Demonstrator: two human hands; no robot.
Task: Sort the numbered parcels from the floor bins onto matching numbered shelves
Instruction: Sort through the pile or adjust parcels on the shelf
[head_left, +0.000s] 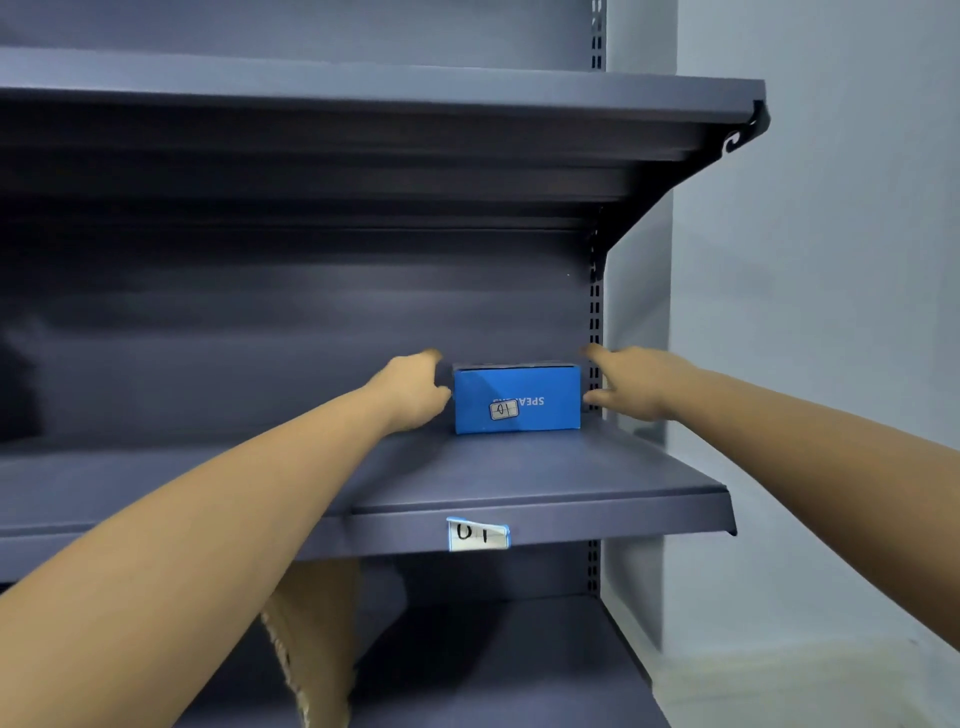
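Head view: both arms outstretched, left hand (415, 392) & right hand (631, 382) flank blue box (517, 397).

Dim, even indoor light; deep shadow under the upper shelf (363, 88). Slight motion blur; wide-angle bending at the edges.

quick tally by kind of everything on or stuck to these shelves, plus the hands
blue box: 1
handwritten number labels: 2, one on the box, one on the shelf edge
cardboard piece on the lower shelf: 1
hands: 2, left hand, right hand
total: 6
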